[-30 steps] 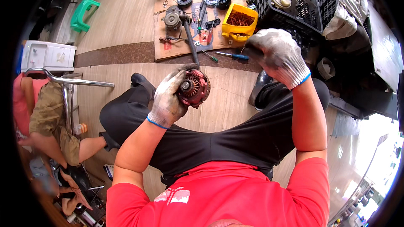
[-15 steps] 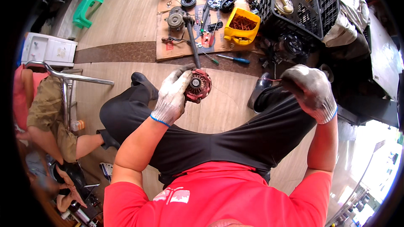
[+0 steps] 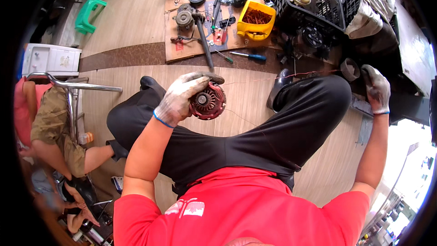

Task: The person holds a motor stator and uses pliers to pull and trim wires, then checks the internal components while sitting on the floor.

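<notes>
My left hand (image 3: pixel 184 95), in a white work glove with dirty fingertips, is wrapped round a motor stator (image 3: pixel 208 101), a round part with red windings and a metal centre. From it a thin copper wire (image 3: pixel 268 79) runs almost straight across to the right, above my right knee. At its far end my right hand (image 3: pixel 377 89), gloved too, is closed with the fingers pressed together on the wire; the exact grip is too small to see. A second fine strand hangs from the stator toward my lap.
Ahead lies a cardboard sheet (image 3: pixel 182 51) with a hammer (image 3: pixel 203 41), motor parts and screwdrivers. A yellow container (image 3: pixel 257 20) holds copper-coloured scraps. Black crates (image 3: pixel 314 11) stand far right, near a grey ring-shaped part (image 3: pixel 349 69). Another person (image 3: pixel 50 114) sits at left.
My right hand has moved outward to the right, drawing the copper wire out long. My left hand, with the stator, has shifted slightly left and nearer. The view has shifted a little.
</notes>
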Demonstrator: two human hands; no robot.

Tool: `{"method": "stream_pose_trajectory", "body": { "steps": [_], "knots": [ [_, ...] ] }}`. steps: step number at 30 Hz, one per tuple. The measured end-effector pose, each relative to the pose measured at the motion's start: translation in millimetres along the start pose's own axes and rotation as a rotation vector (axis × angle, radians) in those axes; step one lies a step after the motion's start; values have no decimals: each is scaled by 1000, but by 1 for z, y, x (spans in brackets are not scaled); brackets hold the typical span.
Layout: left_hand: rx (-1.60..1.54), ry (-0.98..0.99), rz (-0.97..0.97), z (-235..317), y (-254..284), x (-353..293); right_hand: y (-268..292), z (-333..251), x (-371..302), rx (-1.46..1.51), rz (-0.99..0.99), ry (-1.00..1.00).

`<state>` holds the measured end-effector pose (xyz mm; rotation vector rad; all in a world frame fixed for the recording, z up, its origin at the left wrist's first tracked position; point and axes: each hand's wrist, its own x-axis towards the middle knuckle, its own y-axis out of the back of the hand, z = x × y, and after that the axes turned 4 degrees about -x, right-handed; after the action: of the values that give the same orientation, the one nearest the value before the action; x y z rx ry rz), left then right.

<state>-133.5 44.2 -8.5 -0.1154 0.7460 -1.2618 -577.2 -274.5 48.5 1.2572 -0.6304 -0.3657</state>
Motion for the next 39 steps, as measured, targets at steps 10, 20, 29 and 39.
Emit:
{"method": "stream_pose_trajectory", "body": {
  "steps": [10,20,29,39],
  "knots": [
    [-132,92,131,-13,16,8,-51,266,-274,-380,-262,-539],
    [-284,146,33,-9,-2,24,-26,262,-256,-251,-52,-1058],
    [-241,94,324,-23,-1,30,72,-167,52,435,405,147],
    [-80,-15,-84,-13,8,16,-48,-279,143,1029,-757,563]
  ]
}}
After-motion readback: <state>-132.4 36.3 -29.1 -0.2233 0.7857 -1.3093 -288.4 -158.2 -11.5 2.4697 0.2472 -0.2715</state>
